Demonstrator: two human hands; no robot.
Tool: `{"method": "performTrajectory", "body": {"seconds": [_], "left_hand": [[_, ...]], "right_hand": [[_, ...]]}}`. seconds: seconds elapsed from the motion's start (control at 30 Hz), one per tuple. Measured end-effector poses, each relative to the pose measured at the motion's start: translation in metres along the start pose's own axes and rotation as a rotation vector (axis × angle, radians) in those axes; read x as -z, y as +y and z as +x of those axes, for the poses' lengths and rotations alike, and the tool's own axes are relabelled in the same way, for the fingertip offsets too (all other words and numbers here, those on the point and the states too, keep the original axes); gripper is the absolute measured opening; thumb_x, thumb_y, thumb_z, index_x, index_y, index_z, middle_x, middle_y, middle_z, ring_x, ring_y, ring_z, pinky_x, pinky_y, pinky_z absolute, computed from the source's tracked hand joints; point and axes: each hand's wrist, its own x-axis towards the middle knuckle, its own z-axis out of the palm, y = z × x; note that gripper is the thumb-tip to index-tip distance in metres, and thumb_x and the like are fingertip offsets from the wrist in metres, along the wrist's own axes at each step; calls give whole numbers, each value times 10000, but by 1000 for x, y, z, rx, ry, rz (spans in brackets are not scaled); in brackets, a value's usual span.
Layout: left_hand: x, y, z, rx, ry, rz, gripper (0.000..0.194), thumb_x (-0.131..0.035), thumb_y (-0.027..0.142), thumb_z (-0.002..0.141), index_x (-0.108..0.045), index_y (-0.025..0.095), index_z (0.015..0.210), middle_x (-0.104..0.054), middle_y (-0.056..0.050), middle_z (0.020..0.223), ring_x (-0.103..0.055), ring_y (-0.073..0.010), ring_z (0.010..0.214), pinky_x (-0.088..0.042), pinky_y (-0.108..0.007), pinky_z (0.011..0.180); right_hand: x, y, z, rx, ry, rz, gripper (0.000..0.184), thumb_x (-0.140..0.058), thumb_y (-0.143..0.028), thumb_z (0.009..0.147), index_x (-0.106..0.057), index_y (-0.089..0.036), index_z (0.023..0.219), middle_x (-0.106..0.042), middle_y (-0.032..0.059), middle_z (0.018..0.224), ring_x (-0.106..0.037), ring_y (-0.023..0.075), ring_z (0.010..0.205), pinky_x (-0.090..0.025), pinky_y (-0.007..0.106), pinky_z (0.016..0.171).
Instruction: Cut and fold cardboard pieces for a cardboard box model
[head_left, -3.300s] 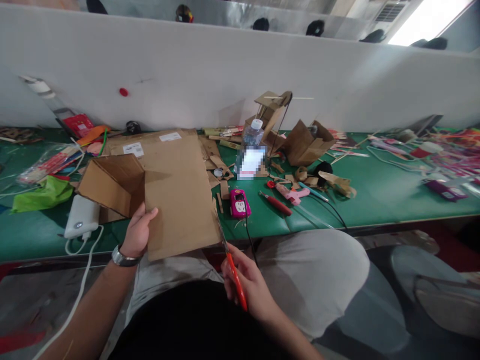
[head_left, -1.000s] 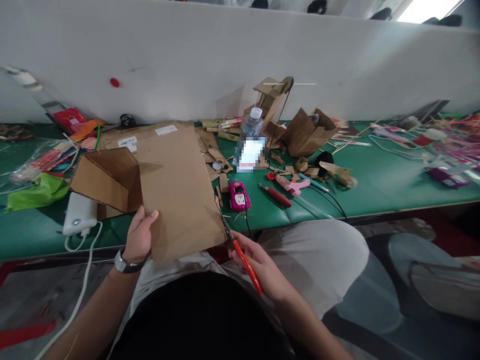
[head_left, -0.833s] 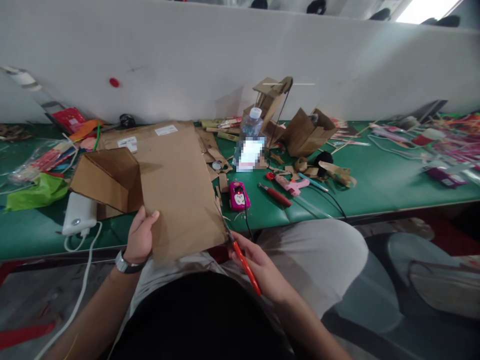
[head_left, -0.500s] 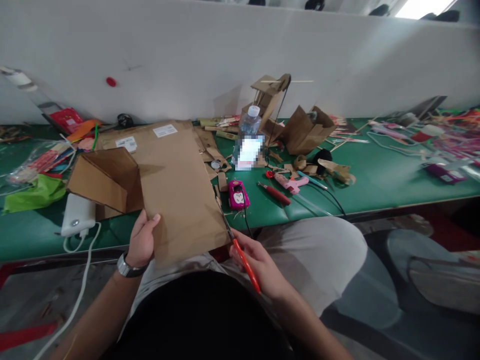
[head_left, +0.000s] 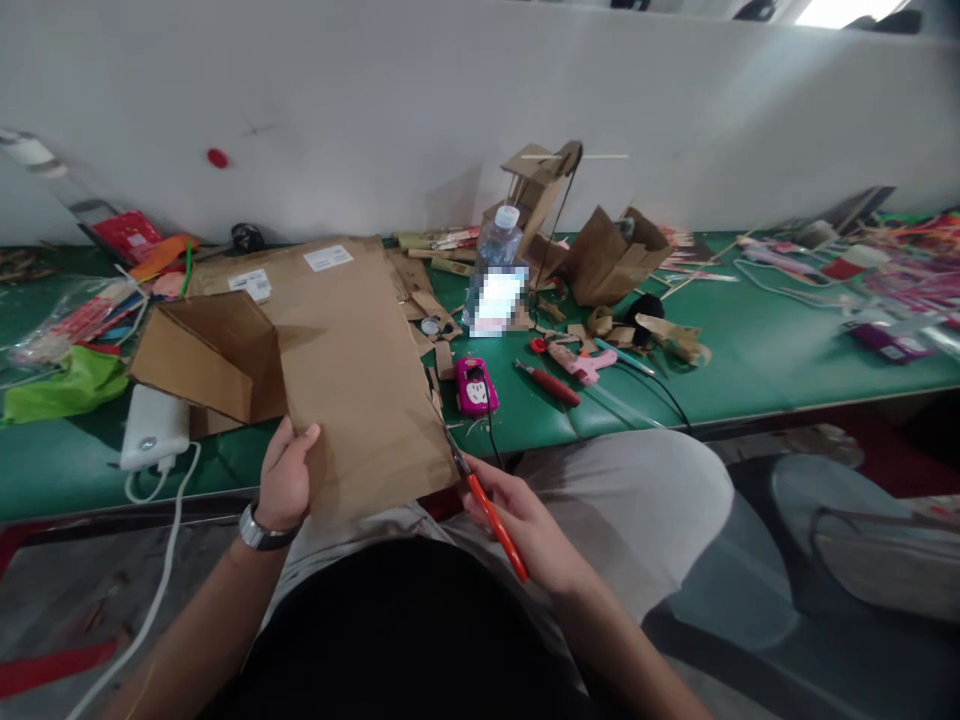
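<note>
A large flat piece of brown cardboard [head_left: 360,370] lies on the green table, its near end jutting over the edge above my lap. My left hand [head_left: 286,475], with a watch on its wrist, grips the near left edge of this sheet, thumb on top. In my right hand [head_left: 525,520] is a pair of scissors [head_left: 491,520] with orange-red handles. Their blades lie along the near right edge of the cardboard; the lower blade is hidden. A folded cardboard box shape [head_left: 206,360] stands at the sheet's left side.
Along the table's front lie a pink power socket [head_left: 475,387], a red-handled tool [head_left: 551,384] and a pink glue gun [head_left: 581,360]. Behind them are a plastic bottle [head_left: 501,240], a lit phone [head_left: 497,300] and a cardboard structure [head_left: 540,195]. At left sits a white power strip [head_left: 155,428] with a cable.
My right hand and the scissor handles have shifted slightly right, with the blades still at the cardboard's edge. My left hand keeps its hold. The whole view has moved a little.
</note>
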Motion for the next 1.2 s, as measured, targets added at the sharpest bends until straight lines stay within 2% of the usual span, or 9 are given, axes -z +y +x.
{"method": "performTrajectory", "body": {"seconds": [0.07,0.17,0.27,0.37,0.57,0.73,0.87,0.97,1.2], "left_hand": [[2,-1,2,-6,15,9,384,-865,413,742,-809,222,1070,-814,-51,1081,-729,-275,1124,-572,-337,982],[4,-4,4,-30,49,40,364,-879,413,722,-812,219,1023,-813,-36,1065,-721,-254,1116,-552,-319,1003],[4,-5,3,-33,41,47,352,-873,418,732,-813,216,1014,-814,-36,1067,-725,-255,1111,-551,-326,1011],[-1,-2,0,-29,30,4,353,-873,410,726,-808,222,1017,-817,-37,1060,-733,-265,1106,-568,-332,983],[-8,4,-4,-22,56,-6,335,-871,388,710,-794,225,992,-816,-33,1049,-740,-251,1057,-583,-317,920],[-1,-2,2,-36,67,48,327,-860,407,721,-790,223,983,-809,-27,1047,-732,-241,1073,-564,-314,967],[4,-5,6,-42,30,90,355,-832,429,763,-789,219,1046,-803,-44,1119,-723,-263,1143,-552,-338,1019],[5,-5,8,-66,25,125,344,-832,423,755,-788,214,1025,-798,-52,1120,-713,-276,1174,-543,-345,1048],[5,-7,9,-46,87,142,326,-828,456,731,-769,215,942,-782,-41,1016,-721,-255,1053,-572,-353,959]], "right_hand": [[0,2,-1,1,22,6,517,-787,-480,930,-728,-228,1378,-617,7,850,-508,175,828,-458,309,803],[-2,8,-1,-11,67,61,480,-788,-490,926,-740,-224,1323,-489,-34,693,-403,146,674,-403,286,655],[-2,13,-1,-42,69,104,410,-794,-506,925,-743,-206,1200,-435,-47,703,-324,113,618,-304,263,564],[-2,16,1,-71,54,122,425,-815,-555,902,-714,-191,1097,-445,-50,743,-327,88,602,-254,253,540],[-3,18,4,-96,75,172,527,-850,-618,846,-693,-196,1120,-419,-71,723,-332,69,565,-269,238,519],[0,13,4,-61,51,76,495,-811,-583,896,-723,-196,1191,-447,-62,701,-347,84,565,-291,240,517],[3,10,4,-38,72,13,477,-782,-545,931,-738,-183,1238,-438,-56,662,-325,105,589,-300,245,527],[3,8,5,-54,83,0,469,-783,-547,928,-739,-174,1209,-443,-53,668,-332,104,592,-304,238,517],[-2,10,7,-128,85,29,453,-779,-618,898,-667,-194,1011,-481,-64,722,-424,65,505,-334,208,445]]}}
